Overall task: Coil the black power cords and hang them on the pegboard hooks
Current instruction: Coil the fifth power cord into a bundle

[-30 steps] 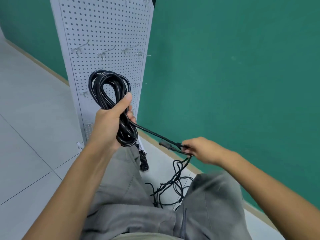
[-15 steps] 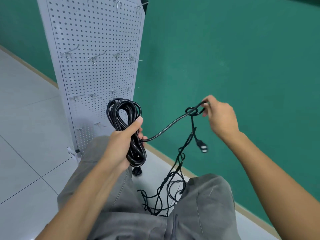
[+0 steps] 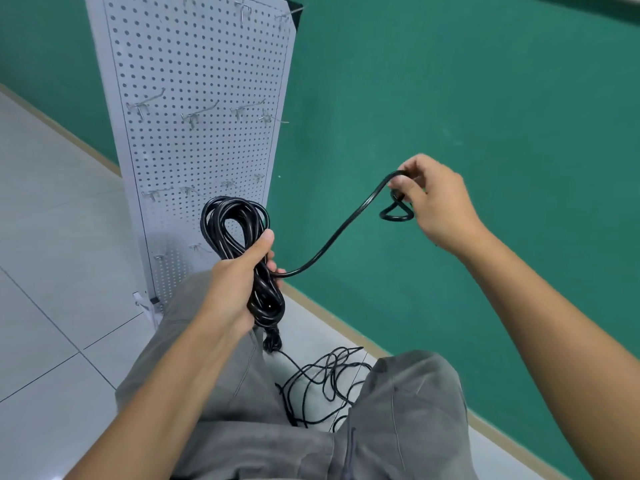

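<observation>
My left hand grips a coiled black power cord around the middle, the loops standing above my fist and hanging below it. A free length of that cord curves up to the right, where my right hand pinches its end, bent into a small loop. The white pegboard stands upright behind the coil, with rows of bare metal hooks. A thinner tangled black cord lies on the floor between my knees.
A green wall runs behind and to the right, with a tan skirting strip along its foot. Pale floor tiles spread to the left. My grey-trousered legs fill the lower view. The pegboard's foot sits on the floor.
My right hand has drawn the cord's end upward and to the right, and the plug that dangled below it is out of sight. The left hand keeps holding the coil.
</observation>
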`<state>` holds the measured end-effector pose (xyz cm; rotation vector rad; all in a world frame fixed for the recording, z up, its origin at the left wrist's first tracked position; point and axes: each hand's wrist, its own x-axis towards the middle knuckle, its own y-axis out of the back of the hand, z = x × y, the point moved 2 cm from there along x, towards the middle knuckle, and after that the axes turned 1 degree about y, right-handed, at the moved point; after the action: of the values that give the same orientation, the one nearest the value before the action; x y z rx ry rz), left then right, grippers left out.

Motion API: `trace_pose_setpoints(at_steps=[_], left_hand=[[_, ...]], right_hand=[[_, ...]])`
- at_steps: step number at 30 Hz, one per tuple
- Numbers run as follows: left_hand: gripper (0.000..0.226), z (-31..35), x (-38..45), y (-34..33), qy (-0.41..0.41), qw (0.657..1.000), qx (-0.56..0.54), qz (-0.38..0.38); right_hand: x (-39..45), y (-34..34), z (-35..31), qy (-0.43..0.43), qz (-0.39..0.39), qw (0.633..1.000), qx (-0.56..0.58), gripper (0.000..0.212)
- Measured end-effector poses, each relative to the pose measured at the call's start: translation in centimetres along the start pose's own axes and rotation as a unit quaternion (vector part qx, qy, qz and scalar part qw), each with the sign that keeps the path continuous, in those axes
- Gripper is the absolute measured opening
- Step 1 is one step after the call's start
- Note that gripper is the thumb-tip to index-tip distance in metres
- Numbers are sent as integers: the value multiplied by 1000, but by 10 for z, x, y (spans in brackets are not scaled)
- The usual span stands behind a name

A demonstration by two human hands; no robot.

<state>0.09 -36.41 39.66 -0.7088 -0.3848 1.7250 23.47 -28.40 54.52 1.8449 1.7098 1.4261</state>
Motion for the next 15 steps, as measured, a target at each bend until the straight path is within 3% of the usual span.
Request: trace_pose_setpoints(at_steps=[5, 8, 11, 15], left_hand=[[31, 10, -1, 1, -4, 1000, -21, -4], [31, 11, -3, 0, 1, 999, -42, -19], [31, 12, -4, -1, 5, 999, -48, -25], [32, 13, -3, -1, 0, 998, -50, -23]], right_hand=[[-19, -10, 28, -20, -61, 995, -72, 5], [-42, -31, 38, -38, -198, 979, -14, 17], [-69, -60, 37, -62, -316, 943, 85, 13], [-93, -84, 25, -72, -372, 910, 167, 8]])
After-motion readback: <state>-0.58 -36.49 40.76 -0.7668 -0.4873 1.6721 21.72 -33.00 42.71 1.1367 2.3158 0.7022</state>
